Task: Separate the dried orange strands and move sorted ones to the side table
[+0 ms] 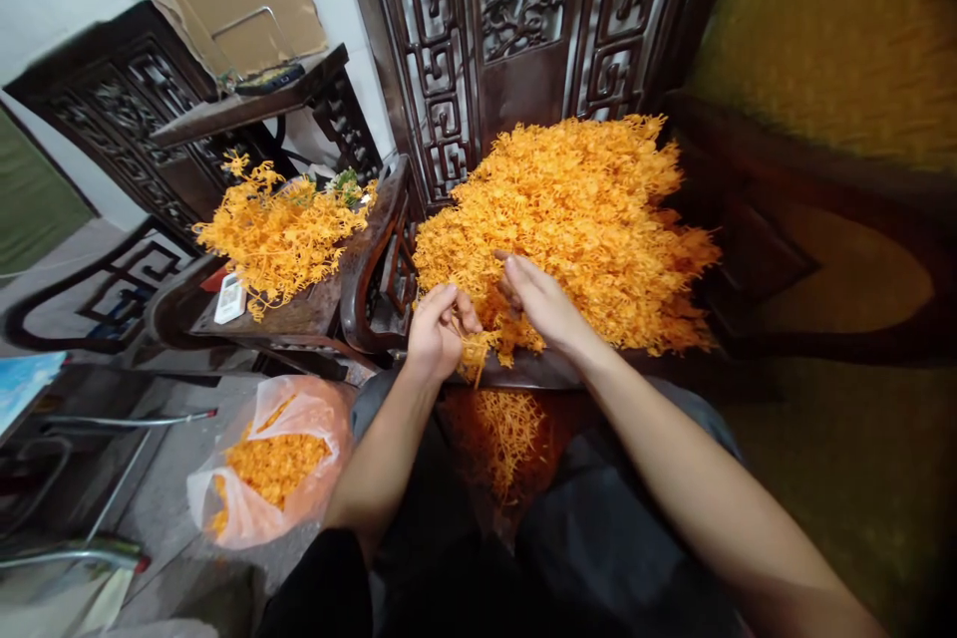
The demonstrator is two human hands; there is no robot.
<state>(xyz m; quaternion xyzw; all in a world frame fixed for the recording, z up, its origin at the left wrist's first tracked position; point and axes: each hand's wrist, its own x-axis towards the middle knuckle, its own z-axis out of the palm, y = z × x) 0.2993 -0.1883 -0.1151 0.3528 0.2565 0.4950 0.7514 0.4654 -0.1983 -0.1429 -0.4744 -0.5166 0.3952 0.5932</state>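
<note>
A large heap of orange, frilly plastic-looking flower sprigs [575, 209] covers the seat of a dark carved wooden chair in front of me. At the heap's near left edge my left hand [438, 331] is closed, thumb against curled fingers, on a small orange sprig [477, 354] with thin stems hanging below. My right hand [544, 301] is just to the right, over the front of the heap. Its fingers are bent and a little apart, with nothing clear between them. Below the seat edge, between my legs, lies a bunch of thin orange pieces [509, 434].
On the left, a wooden side table [314, 304] bears another orange bunch [280, 234] and a small white device [230, 299]. A translucent bag [258, 518] of orange pieces stands on the floor. The carved chair back [523, 85] rises behind the heap; metal-legged furniture [82, 553] is lower left.
</note>
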